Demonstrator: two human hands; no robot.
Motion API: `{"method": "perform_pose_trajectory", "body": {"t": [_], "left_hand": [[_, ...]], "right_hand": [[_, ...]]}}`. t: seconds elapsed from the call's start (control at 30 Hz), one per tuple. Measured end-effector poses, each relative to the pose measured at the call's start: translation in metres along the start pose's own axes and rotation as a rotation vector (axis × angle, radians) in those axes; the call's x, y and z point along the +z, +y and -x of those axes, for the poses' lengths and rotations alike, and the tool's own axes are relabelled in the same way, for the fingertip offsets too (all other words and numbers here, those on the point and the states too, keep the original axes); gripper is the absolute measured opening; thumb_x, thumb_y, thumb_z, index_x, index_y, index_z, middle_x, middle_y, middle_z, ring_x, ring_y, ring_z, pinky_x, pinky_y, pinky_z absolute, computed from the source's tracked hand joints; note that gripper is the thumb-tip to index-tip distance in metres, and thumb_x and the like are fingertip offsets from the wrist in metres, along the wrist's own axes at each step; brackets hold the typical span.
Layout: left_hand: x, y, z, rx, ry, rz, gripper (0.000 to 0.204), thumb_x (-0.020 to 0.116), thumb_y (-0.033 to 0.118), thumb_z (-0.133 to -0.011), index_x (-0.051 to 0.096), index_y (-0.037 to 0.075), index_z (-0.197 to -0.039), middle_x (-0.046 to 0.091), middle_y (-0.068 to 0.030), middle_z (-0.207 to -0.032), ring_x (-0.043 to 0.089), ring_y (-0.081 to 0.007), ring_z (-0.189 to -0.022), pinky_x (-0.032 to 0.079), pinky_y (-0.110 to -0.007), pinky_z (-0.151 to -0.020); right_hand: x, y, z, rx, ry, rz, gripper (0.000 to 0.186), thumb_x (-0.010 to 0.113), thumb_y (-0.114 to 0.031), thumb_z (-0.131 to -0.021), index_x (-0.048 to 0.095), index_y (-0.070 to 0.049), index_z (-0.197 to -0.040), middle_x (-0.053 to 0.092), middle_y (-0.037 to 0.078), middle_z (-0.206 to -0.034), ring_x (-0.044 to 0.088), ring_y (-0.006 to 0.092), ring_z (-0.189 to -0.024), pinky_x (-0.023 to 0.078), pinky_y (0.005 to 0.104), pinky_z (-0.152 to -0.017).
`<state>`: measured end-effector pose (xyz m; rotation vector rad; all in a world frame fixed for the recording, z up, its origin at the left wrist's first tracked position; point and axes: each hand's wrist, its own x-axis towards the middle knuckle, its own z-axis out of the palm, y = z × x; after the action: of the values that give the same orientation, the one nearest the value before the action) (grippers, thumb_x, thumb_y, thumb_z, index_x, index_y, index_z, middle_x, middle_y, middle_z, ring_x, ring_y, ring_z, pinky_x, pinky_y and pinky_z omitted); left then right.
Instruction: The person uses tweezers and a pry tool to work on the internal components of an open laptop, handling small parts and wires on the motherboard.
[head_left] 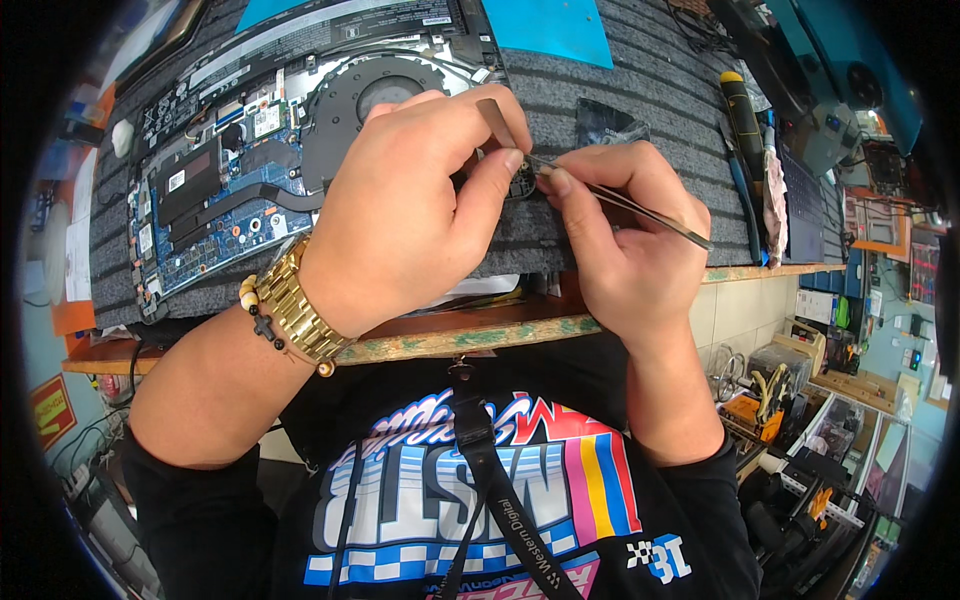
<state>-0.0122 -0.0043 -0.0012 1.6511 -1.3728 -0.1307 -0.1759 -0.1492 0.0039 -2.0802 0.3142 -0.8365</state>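
Note:
My left hand is closed around a short flat metal tool, its thumb tip at a small dark circuit board beside the laptop. My right hand grips long metal tweezers, their tips at that board near my left thumb. An opened laptop lies under and left of my left hand, showing its battery, black fan and blue motherboard. A small dark packet lies just behind my right hand; any print on it is too small to tell.
The ribbed grey mat covers the bench, with a blue sheet at the back. At right are a yellow-capped screwdriver, tools and another laptop. The worn bench edge runs before me, with cluttered shelves at lower right.

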Motion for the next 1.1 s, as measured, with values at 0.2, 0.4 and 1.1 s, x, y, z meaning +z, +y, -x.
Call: {"method": "perform_pose_trajectory", "body": {"t": [0.2,0.4,1.1], "left_hand": [[-0.0009,-0.0007,-0.0002,-0.007,-0.014,0.006,0.006,0.074,-0.003,-0.103,0.075,-0.001,-0.109,0.077,-0.0118,-0.096,0.075,-0.0248,-0.084,0.057,-0.034,-0.076],[-0.0024,-0.0029,-0.0012,0.060,-0.015,-0.068,0.006,0.075,-0.002,-0.103,0.076,-0.001,-0.109,0.078,-0.0130,-0.097,0.075,-0.0272,-0.086,0.058,-0.036,-0.079],[-0.0017,-0.0013,-0.0004,-0.014,-0.020,-0.004,0.009,0.075,-0.001,-0.105,0.076,-0.001,-0.114,0.080,-0.0132,-0.096,0.080,-0.0235,-0.088,0.061,-0.033,-0.079]], "right_hand": [[-0.0012,0.0009,0.0022,-0.059,-0.006,0.077,0.009,0.081,0.006,-0.098,0.074,0.000,-0.098,0.075,0.004,-0.084,0.066,0.0054,-0.073,0.052,0.0248,-0.064],[-0.0003,0.0073,0.0067,0.039,0.037,-0.098,0.009,0.083,0.004,-0.098,0.074,0.000,-0.098,0.078,0.004,-0.087,0.067,0.0047,-0.074,0.053,0.0239,-0.066],[0.0002,0.0076,0.0072,0.009,0.054,-0.045,0.008,0.084,0.003,-0.096,0.076,0.000,-0.098,0.079,0.006,-0.085,0.069,0.0068,-0.072,0.055,0.0250,-0.066]]}}
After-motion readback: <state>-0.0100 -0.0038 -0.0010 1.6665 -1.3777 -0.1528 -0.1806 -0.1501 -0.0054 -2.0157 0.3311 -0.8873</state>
